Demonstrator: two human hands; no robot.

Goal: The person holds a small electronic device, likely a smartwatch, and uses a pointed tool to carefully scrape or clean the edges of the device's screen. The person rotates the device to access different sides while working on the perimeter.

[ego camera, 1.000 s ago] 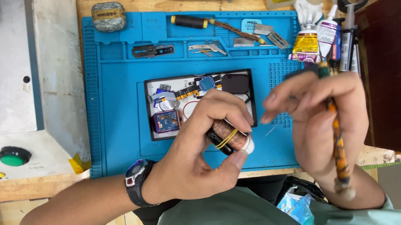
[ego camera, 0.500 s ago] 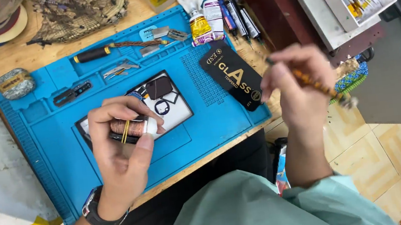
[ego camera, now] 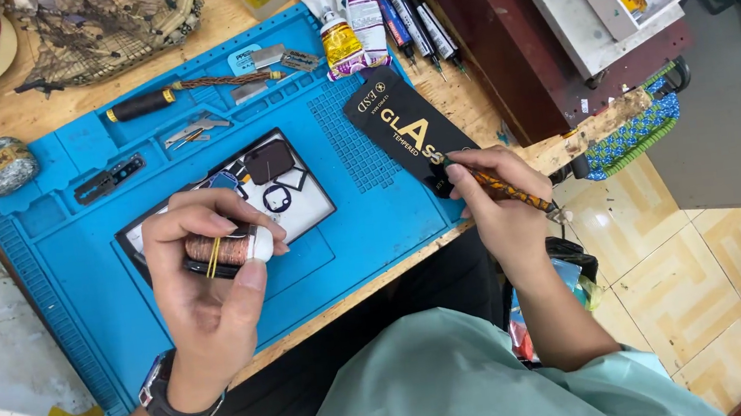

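Head view: my left hand (ego camera: 212,282) is gripping a copper-wound spool (ego camera: 219,249) over the blue mat (ego camera: 52,272), right hand (ego camera: 495,198) is pinching a patterned tool (ego camera: 503,185) beside the black packet (ego camera: 404,134); work looking barely begun.

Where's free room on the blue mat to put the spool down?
Bare mat between the left hand, the tray and the black packet, down to the front edge. Also the mat's left side under the razor holder. The top strip is crowded with tools.
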